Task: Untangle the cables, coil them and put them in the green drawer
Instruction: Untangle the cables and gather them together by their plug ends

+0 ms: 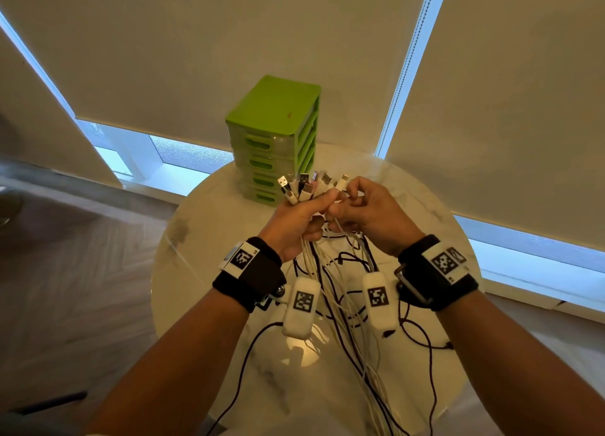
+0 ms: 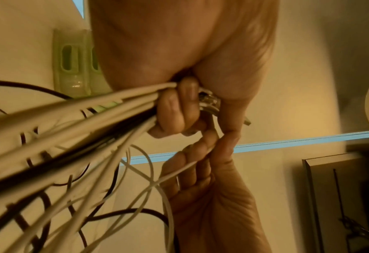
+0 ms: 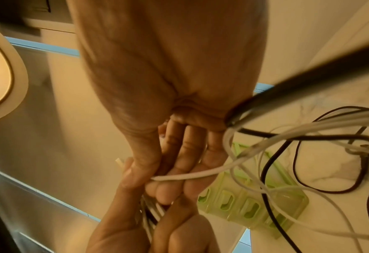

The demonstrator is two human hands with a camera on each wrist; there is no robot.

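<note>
My left hand grips a bunch of white and black cables just below their plugs, which fan out upward. In the left wrist view its curled fingers clamp the bundle. My right hand is pressed against the left and pinches one white cable between thumb and fingers, its plug sticking up. The cables hang down and trail tangled over the round table. The green drawer unit stands behind the hands with its drawers closed.
The white marble table's far edge runs right behind the drawer unit. Roller blinds cover the windows beyond. Wooden floor lies to the left. Loose black cable loops spread over the right side of the table.
</note>
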